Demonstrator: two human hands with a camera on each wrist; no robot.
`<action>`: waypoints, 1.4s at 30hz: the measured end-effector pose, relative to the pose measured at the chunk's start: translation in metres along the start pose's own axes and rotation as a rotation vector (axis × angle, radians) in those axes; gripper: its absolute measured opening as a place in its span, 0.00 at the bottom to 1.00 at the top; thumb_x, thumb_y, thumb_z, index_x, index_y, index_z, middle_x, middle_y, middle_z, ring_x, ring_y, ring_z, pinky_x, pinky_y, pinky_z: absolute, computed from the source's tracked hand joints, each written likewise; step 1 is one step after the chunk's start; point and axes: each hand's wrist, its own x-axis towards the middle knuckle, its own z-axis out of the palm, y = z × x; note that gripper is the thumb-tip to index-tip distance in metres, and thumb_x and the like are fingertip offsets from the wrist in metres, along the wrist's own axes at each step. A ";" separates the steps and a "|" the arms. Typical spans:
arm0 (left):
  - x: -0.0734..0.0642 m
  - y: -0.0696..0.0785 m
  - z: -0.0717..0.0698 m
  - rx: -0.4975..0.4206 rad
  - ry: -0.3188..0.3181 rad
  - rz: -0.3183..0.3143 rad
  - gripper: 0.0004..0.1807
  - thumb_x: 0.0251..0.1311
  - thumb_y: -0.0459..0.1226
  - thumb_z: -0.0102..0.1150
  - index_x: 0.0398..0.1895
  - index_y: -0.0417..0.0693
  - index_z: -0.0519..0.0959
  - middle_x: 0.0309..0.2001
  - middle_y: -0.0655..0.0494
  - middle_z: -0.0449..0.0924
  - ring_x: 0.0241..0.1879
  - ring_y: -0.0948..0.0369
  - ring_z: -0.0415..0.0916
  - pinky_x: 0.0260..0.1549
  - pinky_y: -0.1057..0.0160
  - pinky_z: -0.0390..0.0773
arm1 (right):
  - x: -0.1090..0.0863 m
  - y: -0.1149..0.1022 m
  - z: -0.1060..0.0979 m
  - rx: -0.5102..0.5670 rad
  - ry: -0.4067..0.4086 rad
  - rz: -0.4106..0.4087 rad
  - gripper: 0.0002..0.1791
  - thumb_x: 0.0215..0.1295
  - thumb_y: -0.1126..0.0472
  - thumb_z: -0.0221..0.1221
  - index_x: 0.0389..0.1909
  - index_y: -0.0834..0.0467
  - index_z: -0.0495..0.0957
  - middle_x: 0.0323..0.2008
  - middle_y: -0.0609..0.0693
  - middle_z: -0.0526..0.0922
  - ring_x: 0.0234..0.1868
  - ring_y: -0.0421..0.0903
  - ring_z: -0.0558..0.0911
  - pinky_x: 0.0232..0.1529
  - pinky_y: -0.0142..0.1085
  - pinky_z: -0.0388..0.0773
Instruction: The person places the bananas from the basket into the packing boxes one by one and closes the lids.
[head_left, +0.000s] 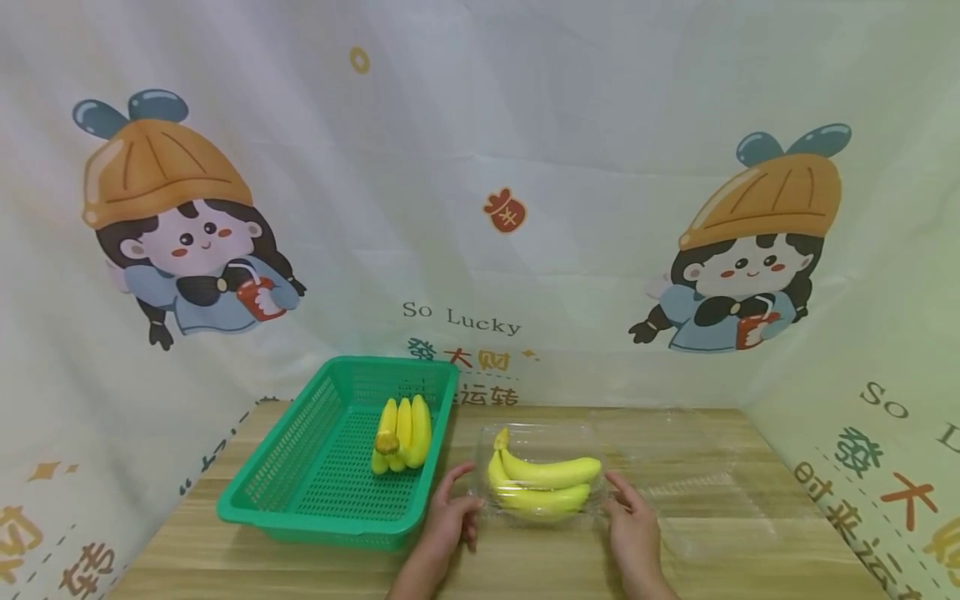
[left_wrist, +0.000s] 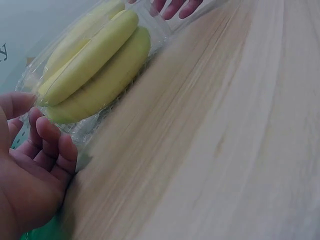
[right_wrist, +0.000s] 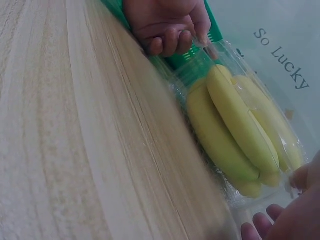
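A bunch of yellow bananas (head_left: 551,475) lies inside a clear plastic box (head_left: 540,431) on the table. My left hand (head_left: 448,517) holds the box at its left end, thumb and forefinger at the edge and the other fingers curled below. At the opposite end, my right hand (head_left: 633,529) grips the edge with thumb and forefinger. In the left wrist view the bananas (left_wrist: 95,70) show through the shiny plastic, close to the left hand (left_wrist: 35,175). The right wrist view has the right hand (right_wrist: 290,215) by the box's near corner.
To the left stands a green perforated basket (head_left: 247,500), with another bunch of bananas (head_left: 405,433) at its right side. More clear plastic packaging (head_left: 712,500) lies on the wooden table (head_left: 555,567) at the right. A printed cloth (head_left: 465,150) hangs behind and around the table.
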 end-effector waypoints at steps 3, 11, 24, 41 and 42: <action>-0.001 0.002 0.002 0.000 0.015 -0.004 0.36 0.52 0.25 0.54 0.68 0.40 0.61 0.13 0.59 0.65 0.09 0.68 0.61 0.09 0.69 0.67 | 0.000 -0.001 -0.002 -0.011 -0.008 0.005 0.26 0.60 0.69 0.52 0.62 0.61 0.74 0.49 0.64 0.79 0.35 0.48 0.74 0.29 0.35 0.69; 0.000 0.003 0.002 0.011 0.029 0.004 0.36 0.51 0.24 0.54 0.67 0.39 0.62 0.13 0.60 0.64 0.09 0.70 0.60 0.09 0.71 0.65 | 0.002 -0.004 -0.005 -0.008 -0.054 0.034 0.28 0.59 0.68 0.52 0.64 0.60 0.72 0.38 0.58 0.81 0.28 0.45 0.73 0.27 0.34 0.69; -0.002 0.004 0.003 0.022 0.041 -0.017 0.36 0.52 0.24 0.54 0.69 0.41 0.62 0.13 0.59 0.65 0.10 0.69 0.60 0.10 0.71 0.65 | 0.006 -0.002 -0.006 0.142 -0.192 0.106 0.32 0.59 0.72 0.45 0.68 0.63 0.62 0.20 0.51 0.79 0.17 0.41 0.74 0.17 0.28 0.70; -0.004 0.006 0.009 0.050 0.097 -0.002 0.35 0.50 0.24 0.53 0.66 0.42 0.65 0.14 0.59 0.64 0.10 0.69 0.59 0.10 0.72 0.64 | 0.007 -0.006 -0.004 0.192 -0.213 0.152 0.32 0.60 0.73 0.44 0.68 0.61 0.61 0.20 0.49 0.78 0.16 0.37 0.67 0.14 0.27 0.63; -0.004 0.006 0.009 0.048 0.095 -0.001 0.35 0.50 0.24 0.53 0.67 0.42 0.65 0.14 0.59 0.64 0.10 0.69 0.59 0.10 0.72 0.63 | 0.007 -0.006 -0.004 0.190 -0.204 0.155 0.32 0.60 0.73 0.44 0.68 0.61 0.61 0.20 0.49 0.77 0.16 0.36 0.66 0.14 0.27 0.62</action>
